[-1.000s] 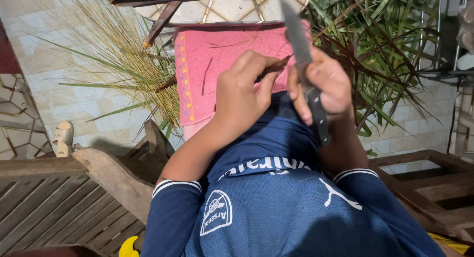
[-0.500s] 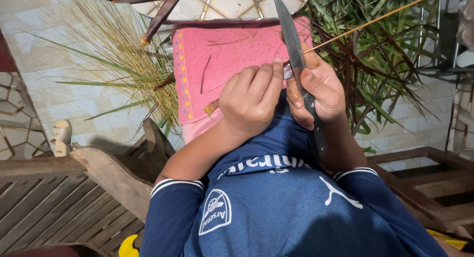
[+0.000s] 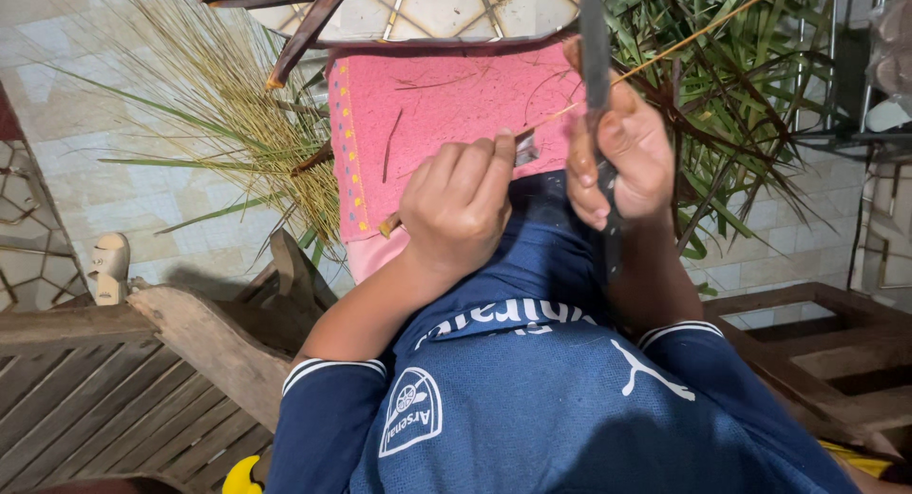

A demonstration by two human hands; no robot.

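Pink cloth [image 3: 446, 123] lies over your lap, and your left hand [image 3: 461, 204] stays closed on the thin palm stick [image 3: 665, 52], pinching it near its base. Your right hand [image 3: 622, 152], wrapped around the knife [image 3: 596, 57], has lifted the blade upright against the stick since a second ago. Green leaves [image 3: 741, 133] crowd the stick's far end; dry straw [image 3: 247, 123] lies left

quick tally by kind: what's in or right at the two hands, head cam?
Knives: 1, long blade, in the right hand — knife
Thin leaf ribs: 1, pinched by the left hand — leaf rib
Pink cloths: 1, under both hands — pink cloth
Total: 3
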